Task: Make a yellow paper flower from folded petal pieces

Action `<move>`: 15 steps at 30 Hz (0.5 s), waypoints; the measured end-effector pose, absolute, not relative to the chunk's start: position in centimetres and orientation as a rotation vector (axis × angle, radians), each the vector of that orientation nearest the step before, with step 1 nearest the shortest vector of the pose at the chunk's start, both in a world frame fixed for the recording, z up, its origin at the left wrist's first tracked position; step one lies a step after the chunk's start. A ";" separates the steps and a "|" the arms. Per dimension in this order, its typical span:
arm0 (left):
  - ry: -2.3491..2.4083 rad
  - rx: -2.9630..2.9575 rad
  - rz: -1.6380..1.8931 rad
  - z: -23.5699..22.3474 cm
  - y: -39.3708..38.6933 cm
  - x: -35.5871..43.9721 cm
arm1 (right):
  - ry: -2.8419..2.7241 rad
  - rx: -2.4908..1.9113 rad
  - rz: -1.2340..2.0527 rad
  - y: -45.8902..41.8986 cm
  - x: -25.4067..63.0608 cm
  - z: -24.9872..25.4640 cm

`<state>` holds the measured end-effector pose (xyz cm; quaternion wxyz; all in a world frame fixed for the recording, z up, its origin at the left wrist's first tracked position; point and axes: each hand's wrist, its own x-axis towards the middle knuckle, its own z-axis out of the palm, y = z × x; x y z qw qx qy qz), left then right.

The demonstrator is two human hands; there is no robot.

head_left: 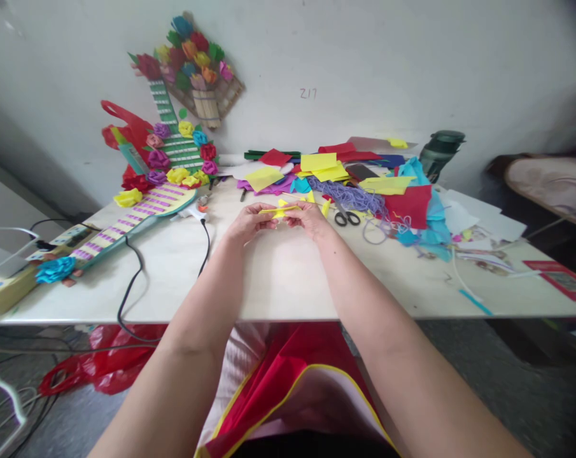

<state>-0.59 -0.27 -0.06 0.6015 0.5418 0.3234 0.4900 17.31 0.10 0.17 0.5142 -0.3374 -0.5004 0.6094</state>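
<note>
Left grip: the left hand (255,222) is closed in a fingertip pinch on one end of the yellow paper piece (279,214).
Right grip: the right hand (307,217) pinches its other end.
Yellow piece: between both hands, just over the surface (288,280), drawn into a narrow strip; its exact folds are too small to tell.
Finished work: rosettes, such as the blue rosette (56,270), sit on the striped guitar-shaped panel (142,213); a paper-flower bouquet (196,60) is on the wall.
Unfinished work: the held piece has no petal form, and yellow sheets (319,162) and a red sheet (412,207) lie uncurled.
Near the right hand: black-handled scissors (347,219), beside purple yarn (352,196).
</note>
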 end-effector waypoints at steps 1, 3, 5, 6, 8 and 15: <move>0.749 1.245 1.139 0.0 -0.3 -0.6 | -1.201 -0.799 1.466 0.1 17.3 0.2; 0.738 1.222 1.153 0.0 -0.4 -0.5 | -1.199 -0.785 1.470 0.0 17.3 0.2; 0.721 1.204 1.167 0.1 -0.4 -0.5 | -1.201 -0.782 1.473 -0.1 17.3 0.3; 0.713 1.199 1.170 0.1 -0.4 -0.5 | -1.203 -0.782 1.472 -0.1 17.3 0.3; 0.699 1.194 1.170 0.0 -0.3 -0.5 | -1.207 -0.781 1.469 0.0 17.3 0.3; 0.676 1.186 1.158 -0.1 -0.2 -0.7 | -1.197 -0.757 1.487 0.0 17.4 0.4</move>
